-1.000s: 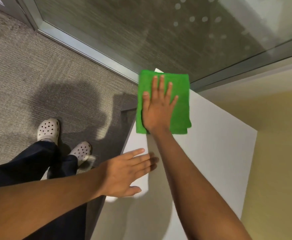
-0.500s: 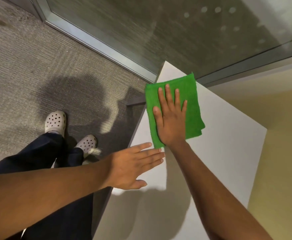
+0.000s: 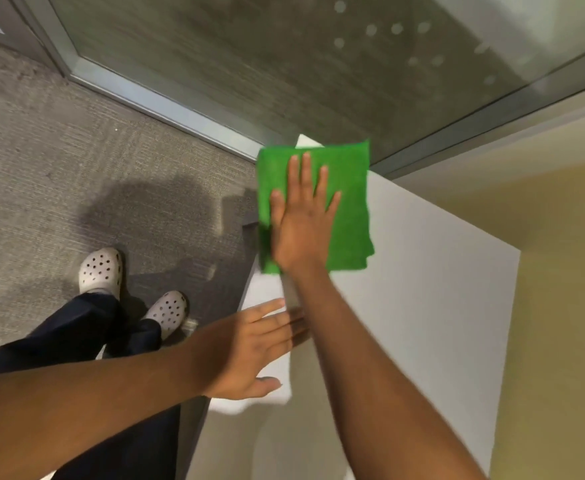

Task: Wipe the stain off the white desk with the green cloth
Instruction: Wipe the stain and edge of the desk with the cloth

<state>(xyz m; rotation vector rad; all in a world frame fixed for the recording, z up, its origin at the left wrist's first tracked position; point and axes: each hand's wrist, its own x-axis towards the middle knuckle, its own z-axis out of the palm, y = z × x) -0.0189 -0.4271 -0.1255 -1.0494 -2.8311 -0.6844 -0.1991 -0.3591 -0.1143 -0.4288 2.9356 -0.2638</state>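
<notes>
The white desk (image 3: 422, 306) lies bare to the right, hemmed by the yellow wall (image 3: 561, 271) and glass partition (image 3: 284, 64)

Bright indoor light, soft floor shadows, motion blur, wide-angle distortion

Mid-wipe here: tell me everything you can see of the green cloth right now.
The green cloth is bright green with a fuzzy, microfibre-like nap, folded into a rough rectangle with layered edges showing at its near right corner. It lies flat at the far corner of the white desk, its left edge overhanging the desk's side. The right hand presses on it, palm down, fingers spread. No stain is visible around it.
</notes>
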